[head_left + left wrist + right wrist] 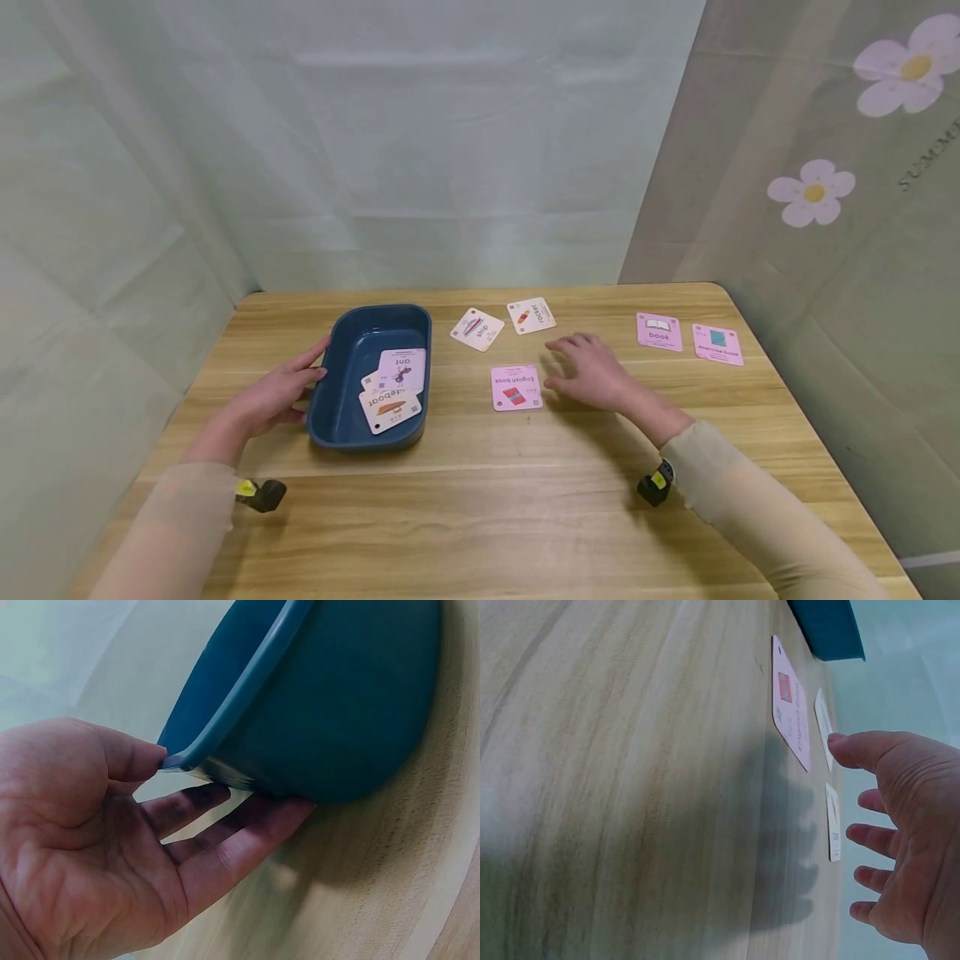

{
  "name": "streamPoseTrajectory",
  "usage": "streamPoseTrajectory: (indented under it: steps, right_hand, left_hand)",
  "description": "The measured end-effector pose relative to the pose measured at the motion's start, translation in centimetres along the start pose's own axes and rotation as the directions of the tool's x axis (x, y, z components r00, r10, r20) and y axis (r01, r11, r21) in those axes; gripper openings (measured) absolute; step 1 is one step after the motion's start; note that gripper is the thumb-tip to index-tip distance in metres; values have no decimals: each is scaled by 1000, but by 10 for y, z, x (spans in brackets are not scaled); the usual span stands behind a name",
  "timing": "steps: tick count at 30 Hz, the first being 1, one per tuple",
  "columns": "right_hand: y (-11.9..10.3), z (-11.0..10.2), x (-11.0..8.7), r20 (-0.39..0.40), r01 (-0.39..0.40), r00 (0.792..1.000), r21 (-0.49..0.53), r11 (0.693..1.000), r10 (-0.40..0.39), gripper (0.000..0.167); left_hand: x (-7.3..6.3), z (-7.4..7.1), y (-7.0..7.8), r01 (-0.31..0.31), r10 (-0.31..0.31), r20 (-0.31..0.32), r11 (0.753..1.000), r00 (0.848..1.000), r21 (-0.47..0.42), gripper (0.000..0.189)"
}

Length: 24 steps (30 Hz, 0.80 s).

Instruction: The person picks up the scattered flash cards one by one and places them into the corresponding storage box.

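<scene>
At the left of the head view, my left hand (pixel 281 392) holds the side of a deep blue plastic bin (pixel 326 400). In the left wrist view its thumb meets the bin's rim (pixel 244 690), while the fingers reach along the outer wall below. Inside the bin lie an "ant" card (pixel 401 368) and a boat card (pixel 390 410), overlapping another card. My right hand (pixel 588 371) hovers over the table with fingers spread and nothing held. Just left of its fingertips lies the pink "English book" card (pixel 516 387). The right wrist view shows the hand's shadow beside that card (pixel 789 705).
Behind lie a white "ship" card (pixel 477 329) and a "rocket" card (pixel 531 316). Two pink cards, "book" (pixel 659 332) and "exercise book" (pixel 717 344), lie at the right of the wooden table (pixel 465 525). A pale curtain (pixel 450 167) hangs behind the table's far edge.
</scene>
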State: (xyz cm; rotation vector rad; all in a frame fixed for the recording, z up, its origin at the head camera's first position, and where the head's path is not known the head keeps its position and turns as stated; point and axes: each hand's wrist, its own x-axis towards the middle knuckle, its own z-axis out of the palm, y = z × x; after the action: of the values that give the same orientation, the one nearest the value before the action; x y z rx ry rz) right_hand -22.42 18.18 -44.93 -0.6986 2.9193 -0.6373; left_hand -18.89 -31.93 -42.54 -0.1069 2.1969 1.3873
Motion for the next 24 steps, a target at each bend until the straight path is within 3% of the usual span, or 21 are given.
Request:
streamPoseTrajectory:
  steps: [10, 24]
  right_hand:
    - [-1, 5, 1, 27, 33, 999, -32, 999, -32, 77]
    - [-2, 15, 5, 113, 18, 994, -23, 1000, -15, 82]
  left_hand:
    - [-1, 0, 1, -1, 1, 2, 1000, 1000, -7, 64]
    - [0, 1, 1, -15, 16, 9, 999, 1000, -29, 64]
